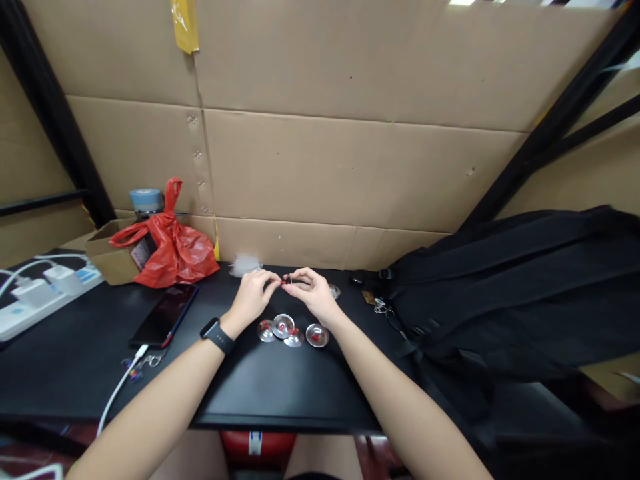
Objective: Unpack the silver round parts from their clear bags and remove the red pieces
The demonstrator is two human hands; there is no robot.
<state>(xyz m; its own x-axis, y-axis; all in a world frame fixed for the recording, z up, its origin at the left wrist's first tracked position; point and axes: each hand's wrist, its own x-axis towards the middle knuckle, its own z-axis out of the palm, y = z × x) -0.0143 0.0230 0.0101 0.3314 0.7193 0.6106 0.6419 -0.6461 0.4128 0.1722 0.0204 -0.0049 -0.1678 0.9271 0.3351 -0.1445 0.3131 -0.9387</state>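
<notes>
Above the black table, my left hand and my right hand meet fingertip to fingertip. Both are closed in a pinch. Between them is a small red strip, like a cord, its left end in my left fingers. My right fingers pinch a small dark, shiny piece at its other end; its exact shape is too small to make out. Just below my hands lie several round metal discs like finger cymbals, with red bits at their centres. Another metal disc is partly hidden behind my right hand.
Left on the table are a phone on a white cable, a power strip, a red plastic bag and an open carton. Clear plastic lies behind my left hand. A black backpack fills the right side.
</notes>
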